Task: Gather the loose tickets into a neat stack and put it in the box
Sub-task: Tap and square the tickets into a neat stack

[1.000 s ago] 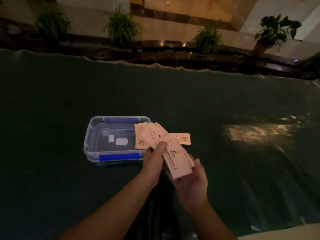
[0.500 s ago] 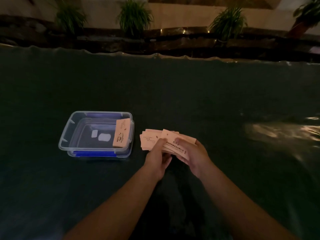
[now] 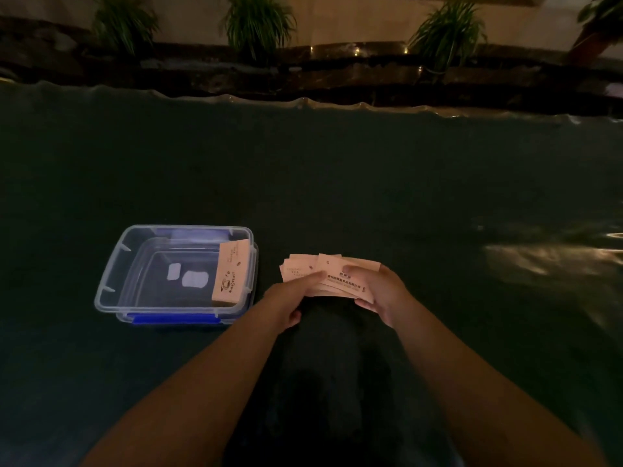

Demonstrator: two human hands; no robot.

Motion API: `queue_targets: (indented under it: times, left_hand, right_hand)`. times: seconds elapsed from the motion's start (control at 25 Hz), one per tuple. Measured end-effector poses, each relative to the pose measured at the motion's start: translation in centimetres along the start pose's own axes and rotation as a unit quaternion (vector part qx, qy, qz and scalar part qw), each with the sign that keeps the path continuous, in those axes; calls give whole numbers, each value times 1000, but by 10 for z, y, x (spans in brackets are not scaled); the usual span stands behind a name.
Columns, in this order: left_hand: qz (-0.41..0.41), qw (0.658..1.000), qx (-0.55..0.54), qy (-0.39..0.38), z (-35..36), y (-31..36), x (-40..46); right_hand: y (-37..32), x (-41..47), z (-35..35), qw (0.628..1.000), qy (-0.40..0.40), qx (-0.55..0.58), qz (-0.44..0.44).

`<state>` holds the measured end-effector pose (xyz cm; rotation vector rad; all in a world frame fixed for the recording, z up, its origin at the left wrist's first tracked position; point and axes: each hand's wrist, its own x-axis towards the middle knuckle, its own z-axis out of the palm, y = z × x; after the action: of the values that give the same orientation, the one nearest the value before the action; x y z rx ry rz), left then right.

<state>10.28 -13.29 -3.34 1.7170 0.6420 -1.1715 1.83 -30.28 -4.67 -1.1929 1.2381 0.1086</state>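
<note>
A fanned bunch of pale pink tickets (image 3: 332, 272) is held just above the dark green table cover (image 3: 337, 183), right of the box. My left hand (image 3: 292, 297) grips its left side, thumb on top. My right hand (image 3: 380, 291) holds the right end from below, thumb on the top ticket. The clear plastic box (image 3: 111, 264) with blue clips stands open at the left. One single ticket (image 3: 232, 273) leans inside the box against its right wall.
The table's far edge (image 3: 303, 102) has a rippled plastic border. Beyond it a dark ledge carries potted plants (image 3: 258, 21). A bright reflection (image 3: 546, 257) lies on the cover at the right. Two white labels (image 3: 188, 276) show through the box floor.
One ticket has landed in the box against its right wall. The bunch came down from over the box to lie low, right of it, and both hands closed in on it.
</note>
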Motion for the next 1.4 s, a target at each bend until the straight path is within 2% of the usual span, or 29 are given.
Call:
queue_targets:
  times: [0.16, 0.24, 0.36, 0.52, 0.72, 0.84, 1.04, 1.12, 1.24, 1.32, 1.4]
  left_hand:
    - [92, 984, 130, 85, -9, 10, 18]
    - [100, 976, 174, 79, -1, 16, 21]
    - [104, 980, 164, 46, 10, 18, 23]
    - [117, 978, 167, 42, 14, 20, 25]
    - [110, 991, 71, -21, 2, 18, 27]
    - [106, 991, 47, -66, -5, 9, 22]
    - [126, 985, 28, -113, -9, -1, 2]
    - [144, 983, -7, -116, -11, -5, -6]
    - [190, 975, -88, -69, -8, -17, -21]
    - [183, 967, -165, -58, 0, -29, -29]
    - [153, 963, -206, -85, 6, -42, -37]
  right_hand:
    - [0, 3, 1, 1000, -14, 8, -14]
    - [1, 0, 7, 999, -27, 15, -23]
    - [2, -1, 16, 999, -36, 10, -28]
    - [4, -3, 23, 999, -24, -1, -29]
    - [3, -10, 16, 998, -43, -10, -33]
    - [12, -23, 7, 996, -83, -16, -27]
    - [39, -40, -12, 984, -155, 88, -14]
    - [50, -47, -19, 977, -181, 113, -12]
    - [65, -59, -20, 966, -208, 154, -16]
    - [73, -66, -16, 960, -224, 169, -15]
    - [81, -74, -13, 955, -246, 167, -5]
